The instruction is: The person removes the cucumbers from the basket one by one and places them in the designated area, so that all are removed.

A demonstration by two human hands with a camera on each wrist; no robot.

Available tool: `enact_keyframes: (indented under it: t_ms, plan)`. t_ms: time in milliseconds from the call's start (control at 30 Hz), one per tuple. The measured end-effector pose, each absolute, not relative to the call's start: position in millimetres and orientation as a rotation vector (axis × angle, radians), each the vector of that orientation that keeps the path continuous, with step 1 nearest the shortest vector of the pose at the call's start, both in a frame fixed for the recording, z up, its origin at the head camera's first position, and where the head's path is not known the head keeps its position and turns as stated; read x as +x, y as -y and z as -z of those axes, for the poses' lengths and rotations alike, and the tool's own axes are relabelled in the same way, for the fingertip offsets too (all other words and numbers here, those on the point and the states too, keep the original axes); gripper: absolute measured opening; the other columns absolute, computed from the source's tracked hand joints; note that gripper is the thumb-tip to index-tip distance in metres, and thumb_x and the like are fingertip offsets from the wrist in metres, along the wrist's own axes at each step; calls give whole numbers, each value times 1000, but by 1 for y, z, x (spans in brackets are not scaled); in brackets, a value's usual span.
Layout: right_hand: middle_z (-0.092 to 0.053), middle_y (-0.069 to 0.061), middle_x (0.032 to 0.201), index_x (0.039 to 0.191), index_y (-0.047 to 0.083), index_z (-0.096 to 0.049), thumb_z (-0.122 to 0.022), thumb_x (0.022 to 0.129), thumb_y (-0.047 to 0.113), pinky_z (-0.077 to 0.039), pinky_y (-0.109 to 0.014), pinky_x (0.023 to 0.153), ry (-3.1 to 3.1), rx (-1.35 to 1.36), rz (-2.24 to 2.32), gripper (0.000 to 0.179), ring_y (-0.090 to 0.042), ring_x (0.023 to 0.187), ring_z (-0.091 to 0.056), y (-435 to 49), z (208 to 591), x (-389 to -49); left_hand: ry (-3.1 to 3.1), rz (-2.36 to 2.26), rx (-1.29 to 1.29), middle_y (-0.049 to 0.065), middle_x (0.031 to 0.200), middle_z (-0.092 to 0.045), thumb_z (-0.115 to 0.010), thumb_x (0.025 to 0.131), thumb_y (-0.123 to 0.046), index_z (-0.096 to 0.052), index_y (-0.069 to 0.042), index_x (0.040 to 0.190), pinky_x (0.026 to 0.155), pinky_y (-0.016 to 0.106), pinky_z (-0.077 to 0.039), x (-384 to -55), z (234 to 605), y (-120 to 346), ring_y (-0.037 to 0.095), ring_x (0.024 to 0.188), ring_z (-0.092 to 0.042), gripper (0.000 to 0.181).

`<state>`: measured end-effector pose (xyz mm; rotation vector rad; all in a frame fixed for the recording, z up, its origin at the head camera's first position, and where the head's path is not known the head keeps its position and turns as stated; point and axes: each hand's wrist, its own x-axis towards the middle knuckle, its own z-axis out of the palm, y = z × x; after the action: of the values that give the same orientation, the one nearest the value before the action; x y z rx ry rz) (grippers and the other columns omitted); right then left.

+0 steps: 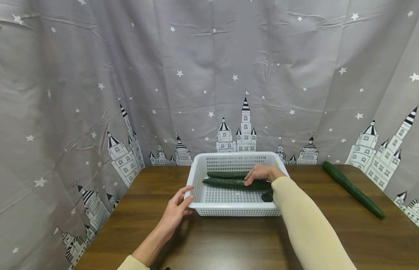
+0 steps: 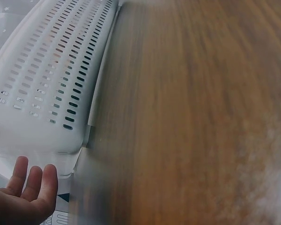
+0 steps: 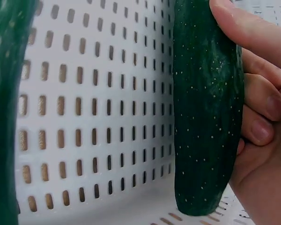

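A white perforated plastic basket (image 1: 236,208) stands on the table and has two dark green cucumbers inside it, lying side by side. My right hand (image 1: 261,173) reaches into it from the right. In the right wrist view that hand grips one cucumber (image 3: 208,108), the thumb on the near face and the fingers on the other side. Another cucumber (image 3: 7,112) runs along that view's left edge. My left hand (image 1: 175,208) touches the basket's left rim near its front corner; in the left wrist view its fingers (image 2: 48,187) are extended beside the basket's end.
A separate long cucumber (image 1: 352,190) lies slantwise on the brown wooden table (image 1: 229,243), right of the basket. Directly behind hangs a grey curtain (image 1: 195,93) printed with castles and stars; it also wraps round both sides. The basket's back edge is close to it.
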<state>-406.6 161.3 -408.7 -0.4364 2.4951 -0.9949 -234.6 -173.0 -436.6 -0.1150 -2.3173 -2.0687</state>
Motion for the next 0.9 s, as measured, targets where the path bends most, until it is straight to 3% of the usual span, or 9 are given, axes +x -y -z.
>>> enact_keyframes:
  t_ms: [500,900]
  plan:
    - [-71,-14,122,106,1,-78,-86,74,19,-45,-40,105,-2514,-507,1050,37,-21,113,-62,-165,403,-413,2311,2067,-118,22,139,-54,-58,103,-24,-53,-18,142,90,45,-52,-236,437,173,23,104,-61,40]
    - [-67,-17,130,114,0,-75,-84,78,24,-43,-45,110,-2504,-484,1123,44,-31,127,-57,-167,384,-412,2309,2064,-112,20,135,-57,-59,103,-23,-53,-16,142,88,43,-53,-236,439,173,23,103,-60,41]
